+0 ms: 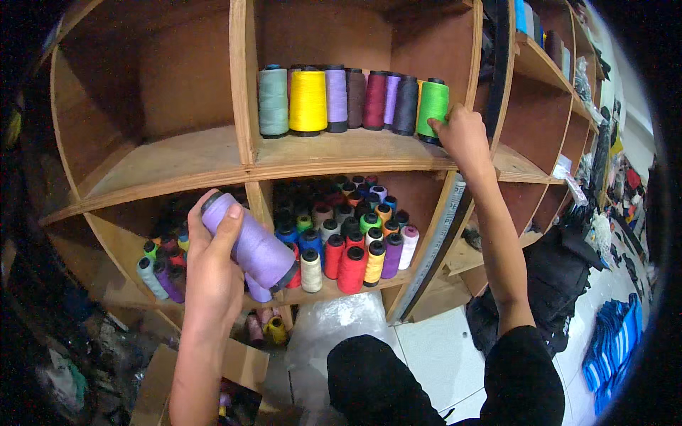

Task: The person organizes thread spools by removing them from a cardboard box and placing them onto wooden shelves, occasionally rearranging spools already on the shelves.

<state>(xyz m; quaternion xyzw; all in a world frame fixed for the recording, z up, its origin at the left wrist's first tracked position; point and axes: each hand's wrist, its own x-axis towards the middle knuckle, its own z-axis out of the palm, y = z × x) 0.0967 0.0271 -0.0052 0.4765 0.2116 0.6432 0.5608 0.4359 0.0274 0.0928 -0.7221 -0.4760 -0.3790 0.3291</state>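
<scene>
While 1 lilac cone (257,245), axis sloping down-right, is gripped near left in L hand (217,248), green cone (433,106), approx. vert., is held far right on upper shelf (355,149) by nearer R hand (460,135), well apart.

Seeing lavender with black ends on the held cone (250,240). Noting bright green on the rightmost upper cone (432,104), grey-green on the leftmost upper cone (273,103), yellow on the adjacent cone (307,103). Spotting white stripes across blue cloth (612,342).
</scene>
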